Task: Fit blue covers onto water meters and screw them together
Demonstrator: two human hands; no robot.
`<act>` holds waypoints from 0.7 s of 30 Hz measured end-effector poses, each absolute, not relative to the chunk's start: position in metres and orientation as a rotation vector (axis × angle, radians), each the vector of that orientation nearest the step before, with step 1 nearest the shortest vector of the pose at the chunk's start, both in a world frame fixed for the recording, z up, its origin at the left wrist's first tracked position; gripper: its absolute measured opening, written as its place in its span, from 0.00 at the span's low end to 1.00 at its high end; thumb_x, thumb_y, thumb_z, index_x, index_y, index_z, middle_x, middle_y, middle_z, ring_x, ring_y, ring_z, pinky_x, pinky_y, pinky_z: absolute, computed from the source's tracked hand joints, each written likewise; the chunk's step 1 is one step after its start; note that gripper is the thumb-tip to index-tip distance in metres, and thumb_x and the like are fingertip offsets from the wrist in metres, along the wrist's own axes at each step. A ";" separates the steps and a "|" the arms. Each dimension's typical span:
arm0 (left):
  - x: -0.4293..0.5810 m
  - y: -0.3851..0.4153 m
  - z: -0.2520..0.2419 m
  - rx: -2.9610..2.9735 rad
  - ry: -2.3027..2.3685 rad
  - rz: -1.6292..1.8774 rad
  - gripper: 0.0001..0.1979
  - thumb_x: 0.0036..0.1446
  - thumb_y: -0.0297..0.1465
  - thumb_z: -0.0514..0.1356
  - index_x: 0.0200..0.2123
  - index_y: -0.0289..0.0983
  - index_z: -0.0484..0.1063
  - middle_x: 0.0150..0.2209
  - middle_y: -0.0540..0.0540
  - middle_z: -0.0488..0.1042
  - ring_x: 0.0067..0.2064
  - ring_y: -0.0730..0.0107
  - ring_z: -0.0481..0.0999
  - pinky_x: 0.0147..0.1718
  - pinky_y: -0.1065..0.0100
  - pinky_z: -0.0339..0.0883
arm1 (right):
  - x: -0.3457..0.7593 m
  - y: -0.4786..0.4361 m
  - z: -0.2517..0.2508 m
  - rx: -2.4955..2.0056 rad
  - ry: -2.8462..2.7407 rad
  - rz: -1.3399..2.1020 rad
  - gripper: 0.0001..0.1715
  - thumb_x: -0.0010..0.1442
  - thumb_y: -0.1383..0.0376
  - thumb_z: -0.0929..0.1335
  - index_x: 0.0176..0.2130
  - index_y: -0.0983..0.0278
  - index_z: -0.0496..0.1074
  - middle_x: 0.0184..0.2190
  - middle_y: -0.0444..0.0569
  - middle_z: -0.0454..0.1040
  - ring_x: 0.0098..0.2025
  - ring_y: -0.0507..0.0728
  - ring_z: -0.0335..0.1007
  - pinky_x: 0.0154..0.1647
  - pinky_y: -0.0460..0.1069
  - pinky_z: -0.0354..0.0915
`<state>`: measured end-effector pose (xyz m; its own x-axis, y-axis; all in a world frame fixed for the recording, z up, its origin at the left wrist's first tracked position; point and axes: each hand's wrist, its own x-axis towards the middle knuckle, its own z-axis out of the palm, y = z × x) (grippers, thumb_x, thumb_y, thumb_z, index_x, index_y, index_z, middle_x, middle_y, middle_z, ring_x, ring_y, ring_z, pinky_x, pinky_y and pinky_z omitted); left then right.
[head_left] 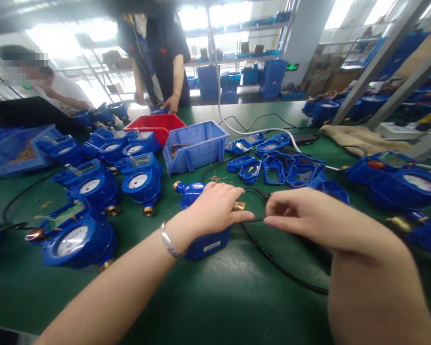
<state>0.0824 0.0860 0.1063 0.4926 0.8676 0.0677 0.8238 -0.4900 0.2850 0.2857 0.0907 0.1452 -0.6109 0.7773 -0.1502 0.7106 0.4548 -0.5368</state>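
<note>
A blue water meter (208,244) with brass threaded ends lies on the green table in front of me, its dial face not showing. My left hand (215,203), with a silver bracelet at the wrist, is closed over its middle and hides much of it. The left thumb points right, beside a brass end and close to a thin black cable (260,219). Just to the right, my right hand (294,211) pinches that cable between curled fingers and thumb. More black cable (283,270) curves over the table below the right hand.
Several blue water meters (141,182) stand on the left. Behind my hands are a blue bin (197,146), a red bin (154,125), loose small screws (217,178) and blue cover frames (273,170). Two people are across the table. More meters (413,179) and metal posts stand right.
</note>
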 end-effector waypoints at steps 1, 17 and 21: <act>0.085 0.088 0.103 2.528 1.428 0.236 0.21 0.56 0.47 0.56 0.42 0.35 0.72 0.40 0.41 0.76 0.45 0.53 0.74 0.45 0.55 0.63 | 0.279 0.097 0.139 -1.368 -2.681 0.837 0.08 0.53 0.60 0.69 0.29 0.63 0.75 0.26 0.46 0.75 0.28 0.55 0.70 0.27 0.47 0.60; 0.036 0.045 0.081 1.947 1.558 1.239 0.06 0.49 0.33 0.59 0.25 0.38 0.73 0.28 0.47 0.75 0.33 0.64 0.73 0.36 0.62 0.66 | 0.194 0.095 0.043 -0.821 -2.404 1.512 0.51 0.45 0.54 0.74 0.61 0.67 0.54 0.56 0.58 0.66 0.53 0.64 0.66 0.53 0.55 0.63; 0.018 0.041 0.073 1.734 1.495 1.465 0.06 0.51 0.34 0.61 0.27 0.38 0.75 0.30 0.47 0.74 0.35 0.65 0.72 0.37 0.64 0.66 | 0.187 0.097 0.028 -0.786 -1.839 1.783 0.53 0.37 0.57 0.78 0.59 0.65 0.59 0.53 0.56 0.67 0.54 0.65 0.64 0.57 0.60 0.58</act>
<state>0.0182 0.0414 0.0731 -0.1336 0.8923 0.4312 0.4492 -0.3333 0.8289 0.1867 0.0967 0.0278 -0.7317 0.6786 -0.0641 0.0848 -0.0026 -0.9964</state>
